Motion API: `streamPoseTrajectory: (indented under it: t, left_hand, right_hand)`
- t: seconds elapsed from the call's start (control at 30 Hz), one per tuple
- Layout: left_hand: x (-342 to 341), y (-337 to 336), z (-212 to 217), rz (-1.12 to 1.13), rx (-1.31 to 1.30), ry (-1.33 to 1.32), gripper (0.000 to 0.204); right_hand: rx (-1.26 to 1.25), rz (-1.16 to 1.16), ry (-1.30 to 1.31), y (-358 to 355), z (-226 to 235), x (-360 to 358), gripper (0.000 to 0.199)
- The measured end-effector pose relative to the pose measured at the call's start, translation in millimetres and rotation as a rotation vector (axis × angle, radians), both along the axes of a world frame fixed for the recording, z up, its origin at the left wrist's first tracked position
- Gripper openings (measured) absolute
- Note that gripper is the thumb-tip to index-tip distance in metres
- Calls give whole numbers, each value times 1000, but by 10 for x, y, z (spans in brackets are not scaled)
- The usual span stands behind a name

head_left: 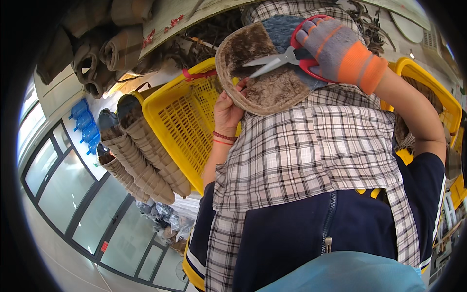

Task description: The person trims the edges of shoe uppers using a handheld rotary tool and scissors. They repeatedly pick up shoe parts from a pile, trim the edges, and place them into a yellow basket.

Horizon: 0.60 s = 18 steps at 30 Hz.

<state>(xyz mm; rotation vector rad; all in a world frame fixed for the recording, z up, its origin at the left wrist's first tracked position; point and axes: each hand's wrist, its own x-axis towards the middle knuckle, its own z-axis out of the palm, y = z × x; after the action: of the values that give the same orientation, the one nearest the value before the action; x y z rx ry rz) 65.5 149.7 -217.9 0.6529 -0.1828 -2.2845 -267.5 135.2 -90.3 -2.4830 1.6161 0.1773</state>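
Observation:
A plush piece [255, 41], brown with blue-grey patches and a rounded, bound edge, lies across my lap over a checked apron [301, 146]. My left hand [228, 114], bare, with a beaded bracelet and a red string at the wrist, pinches the piece's near left rim between thumb and fingers. In a grey and orange glove, my right hand [338, 51] grips scissors [278, 61] by their red handles. Their blades are slightly apart and point left over the plush surface, near my left fingertips. Part of the handles is hidden by the glove.
A yellow slatted basket [180, 138] tilts at my left, with a red strip on its rim. Another yellow basket [430, 80] stands at the right. Rolled brown pieces [124, 48] sit at upper left, above long nested stacks [146, 151]. A board edge [194, 22] runs along the far side.

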Motion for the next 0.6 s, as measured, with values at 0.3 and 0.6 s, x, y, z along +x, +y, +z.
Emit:
streamPoseTrajectory:
  t: [0.3, 0.6]
  left_hand:
    - [-66, -29, 34, 37, 86, -18, 40]
    - [-43, -54, -59, -15, 33, 20, 36]
  right_hand:
    - [-202, 219, 116, 19, -94, 92, 30]
    - [-161, 208, 145, 6, -87, 149, 32]
